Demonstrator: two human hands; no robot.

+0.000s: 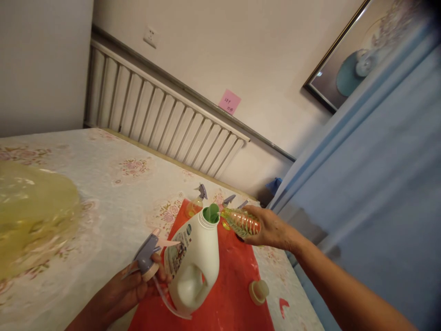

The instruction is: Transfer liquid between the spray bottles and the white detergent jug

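My right hand (267, 227) is closed around a clear ribbed spray bottle (239, 221) without its top. The bottle is tipped nearly level, its neck at the green-lined mouth of a white jug (206, 250). Between the fingers of my left hand (132, 289) is a grey and pink trigger spray head (146, 257), its clear dip tube hanging down in front of the jug. The left fingers are close to the jug's labelled side; whether they press on it I cannot tell. A pale round cap (258, 292) lies to the right of the jug.
A red mat (234, 276) lies under the jug on a flowered tablecloth (113, 202). Behind stand several spray bottles, one (197, 202) near the mat's far edge. A yellow plastic bag (37, 207) is at left, a blue curtain (372, 174) at right, a radiator (161, 115) behind.
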